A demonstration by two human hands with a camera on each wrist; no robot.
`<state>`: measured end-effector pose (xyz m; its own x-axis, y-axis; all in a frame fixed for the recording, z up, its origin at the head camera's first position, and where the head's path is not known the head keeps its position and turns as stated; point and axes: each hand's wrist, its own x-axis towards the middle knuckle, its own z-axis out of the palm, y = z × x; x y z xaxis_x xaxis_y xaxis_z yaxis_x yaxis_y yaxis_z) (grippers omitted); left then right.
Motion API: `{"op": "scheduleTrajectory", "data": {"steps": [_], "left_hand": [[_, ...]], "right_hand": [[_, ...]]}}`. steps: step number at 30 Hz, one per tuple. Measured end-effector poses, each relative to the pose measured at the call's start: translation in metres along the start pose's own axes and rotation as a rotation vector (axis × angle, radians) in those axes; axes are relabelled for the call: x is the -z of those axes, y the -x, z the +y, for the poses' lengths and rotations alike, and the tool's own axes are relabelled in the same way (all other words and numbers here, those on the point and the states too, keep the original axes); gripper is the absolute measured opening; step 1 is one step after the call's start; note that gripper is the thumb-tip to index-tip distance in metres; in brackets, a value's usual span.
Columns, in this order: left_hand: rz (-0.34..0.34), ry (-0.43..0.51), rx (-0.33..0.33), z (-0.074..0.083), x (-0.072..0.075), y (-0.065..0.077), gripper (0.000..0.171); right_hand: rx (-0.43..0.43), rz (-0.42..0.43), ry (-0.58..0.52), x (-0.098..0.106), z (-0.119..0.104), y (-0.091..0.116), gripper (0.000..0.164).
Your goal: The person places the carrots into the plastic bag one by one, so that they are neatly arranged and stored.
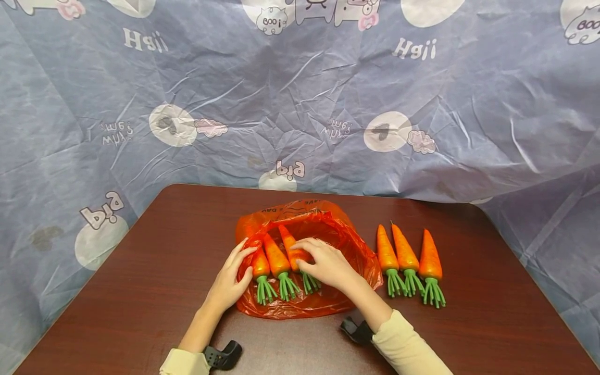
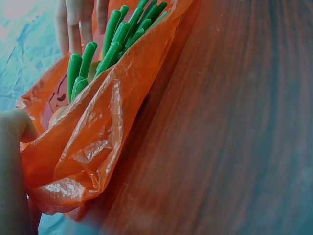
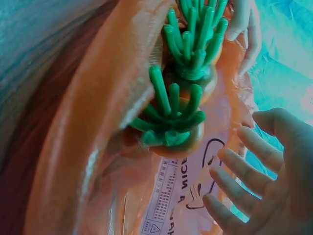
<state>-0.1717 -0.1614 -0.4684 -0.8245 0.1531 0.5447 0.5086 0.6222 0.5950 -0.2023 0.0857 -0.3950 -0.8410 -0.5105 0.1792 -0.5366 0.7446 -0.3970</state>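
A red plastic bag (image 1: 362,255) lies spread with its mouth facing me, and three toy carrots (image 1: 276,256) are side by side inside it, green tops toward me. At the bag's left edge, my left hand (image 1: 228,278) holds the thin plastic between thumb and fingers. My right hand (image 1: 325,263) hovers at the rightmost carrot in the bag; in the right wrist view its fingers (image 3: 247,176) are spread with nothing between them. The left wrist view shows green carrot tops (image 2: 115,49) poking out above the bag's rim.
Three more toy carrots (image 1: 405,252) lie on the brown table (image 1: 187,250) to the right of the bag, tips pointing away. Behind the table hangs a grey-blue printed cloth (image 1: 281,104). Black straps with camera mounts (image 1: 224,356) sit on both wrists.
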Motion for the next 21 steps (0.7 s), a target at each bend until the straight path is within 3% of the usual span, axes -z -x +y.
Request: {"op": "scheduleTrajectory", "data": {"steps": [21], "left_hand": [[-0.002,0.002,0.002,0.0,0.0,0.0,0.044]], "right_hand": [[-0.033,0.18,-0.008,0.038,0.006,0.044,0.042]]}}
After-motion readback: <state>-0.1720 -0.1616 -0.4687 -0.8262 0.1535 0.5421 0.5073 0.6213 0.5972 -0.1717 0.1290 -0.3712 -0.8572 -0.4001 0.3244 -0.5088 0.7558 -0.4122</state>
